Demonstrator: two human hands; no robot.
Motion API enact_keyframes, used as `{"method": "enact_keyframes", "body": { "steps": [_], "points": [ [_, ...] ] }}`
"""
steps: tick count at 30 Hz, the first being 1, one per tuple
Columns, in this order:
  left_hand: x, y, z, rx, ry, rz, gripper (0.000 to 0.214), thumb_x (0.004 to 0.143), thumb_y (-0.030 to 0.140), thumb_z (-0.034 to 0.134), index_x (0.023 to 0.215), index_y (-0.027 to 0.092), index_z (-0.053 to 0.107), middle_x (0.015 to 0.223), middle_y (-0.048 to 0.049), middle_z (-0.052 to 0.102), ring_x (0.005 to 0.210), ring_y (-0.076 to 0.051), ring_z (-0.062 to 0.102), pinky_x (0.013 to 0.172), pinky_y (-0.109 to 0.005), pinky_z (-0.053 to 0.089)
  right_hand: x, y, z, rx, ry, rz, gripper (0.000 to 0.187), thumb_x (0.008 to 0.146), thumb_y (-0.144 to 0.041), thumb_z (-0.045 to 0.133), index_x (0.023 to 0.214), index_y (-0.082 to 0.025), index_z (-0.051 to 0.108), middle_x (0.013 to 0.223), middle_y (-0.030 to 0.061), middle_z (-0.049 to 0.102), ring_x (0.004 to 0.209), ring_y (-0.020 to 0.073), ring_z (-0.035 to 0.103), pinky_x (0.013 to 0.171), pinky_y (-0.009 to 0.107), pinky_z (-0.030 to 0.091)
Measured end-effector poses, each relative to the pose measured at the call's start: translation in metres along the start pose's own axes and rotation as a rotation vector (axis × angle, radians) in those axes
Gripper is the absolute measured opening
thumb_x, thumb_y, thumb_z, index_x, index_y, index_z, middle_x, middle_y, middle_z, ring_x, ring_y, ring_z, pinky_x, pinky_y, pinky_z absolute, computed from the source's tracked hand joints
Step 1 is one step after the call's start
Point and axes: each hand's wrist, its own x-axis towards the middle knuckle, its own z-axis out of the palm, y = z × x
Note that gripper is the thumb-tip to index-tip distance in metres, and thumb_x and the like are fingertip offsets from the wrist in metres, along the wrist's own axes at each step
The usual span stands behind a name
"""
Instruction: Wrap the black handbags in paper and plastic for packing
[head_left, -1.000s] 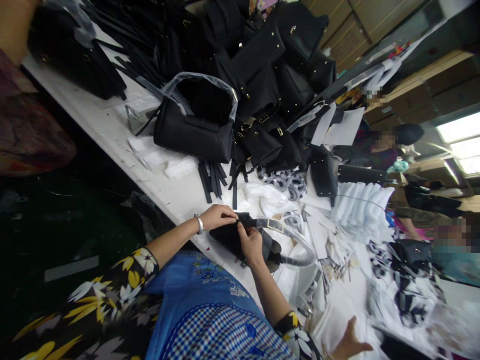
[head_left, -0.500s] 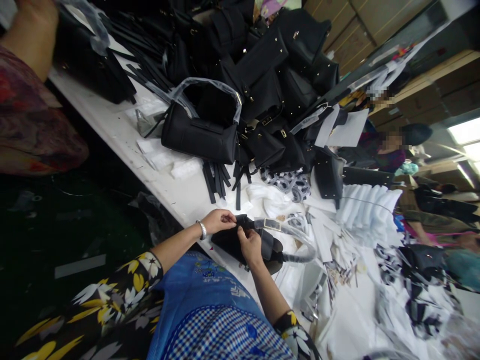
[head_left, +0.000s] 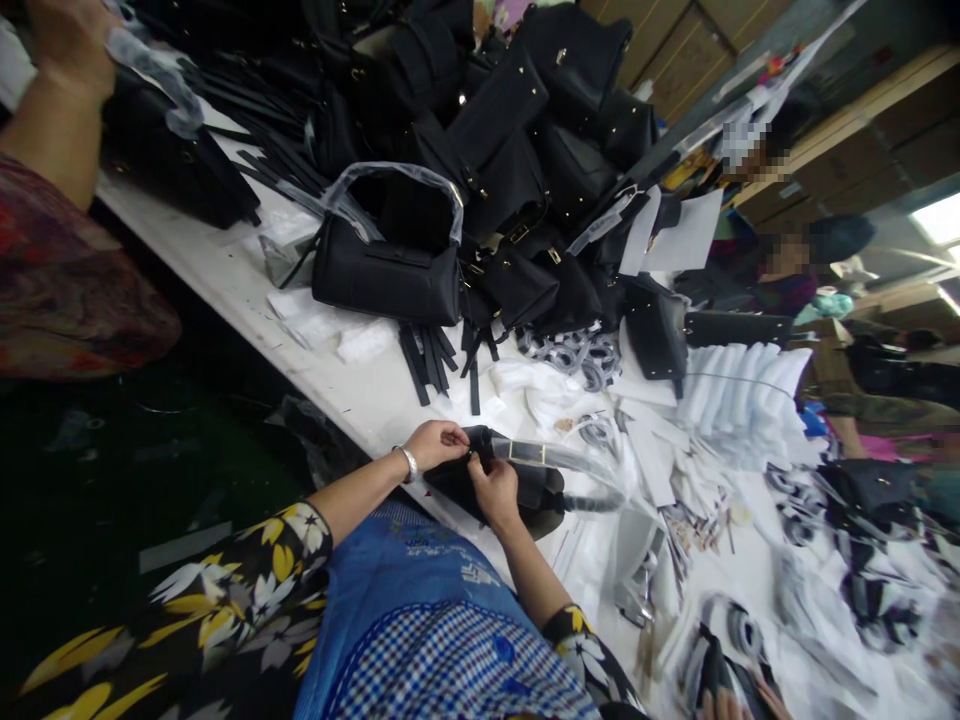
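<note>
A black handbag (head_left: 531, 488) lies at the table's front edge, close against my apron. Its handle (head_left: 559, 457), wrapped in clear plastic and bearing gold-coloured metal parts, loops out to the right. My left hand (head_left: 436, 445), with a bracelet at the wrist, is closed in a pinch at the bag's upper left end. Right beside it, my right hand (head_left: 495, 490) has its thumb and fingers closed on the same end of the bag. What small part lies between the fingertips is too small to make out.
Another black handbag (head_left: 386, 270) with a plastic-wrapped handle stands further back, before a heap of black bags (head_left: 510, 180). Black straps (head_left: 427, 360), plastic-wrapped rings (head_left: 581, 355) and white padding (head_left: 742, 400) lie about. A co-worker's arm (head_left: 64, 110) is at upper left; others' fingers (head_left: 727, 705) show at lower right.
The view has shifted slightly. My hands stay at the same end of the bag, and its handle sits a little lower. A co-worker's fingers with dark material have appeared at lower right.
</note>
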Motion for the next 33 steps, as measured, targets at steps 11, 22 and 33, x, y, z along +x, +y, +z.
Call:
{"method": "enact_keyframes", "body": {
  "steps": [11,22,33],
  "points": [
    [-0.015,0.024,-0.006,0.140,0.104,0.090,0.026,0.091,0.037,0.061,0.104,0.014,0.063,0.102,-0.0060,0.067,0.091,-0.019,0.066,0.086,-0.042,0.055,-0.020,-0.019,-0.052,0.203,-0.047,-0.137,0.030,0.088,-0.040,0.057,0.103,-0.019,0.073,0.094,0.0064,0.075,0.081,0.0203,0.070,0.075,0.027,0.053],
    [-0.029,0.032,0.001,0.350,-0.019,0.137,0.091,0.068,0.046,0.077,0.147,0.024,0.036,0.153,-0.0095,0.041,0.140,-0.029,0.039,0.118,-0.047,0.027,-0.095,0.092,-0.101,0.083,0.445,0.231,0.062,0.084,-0.053,0.059,0.132,-0.015,0.049,0.131,0.0184,0.058,0.108,0.0278,0.063,0.075,0.034,0.055],
    [0.004,0.041,0.009,0.524,0.172,-0.020,0.073,0.073,0.063,0.063,0.129,0.017,0.053,0.122,-0.0113,0.069,0.116,-0.032,0.062,0.102,-0.047,0.047,-0.031,0.107,-0.119,-0.050,0.194,0.177,0.025,0.090,-0.030,0.051,0.098,-0.016,0.070,0.090,0.0126,0.075,0.087,0.0274,0.069,0.073,0.030,0.044]
  ]
}}
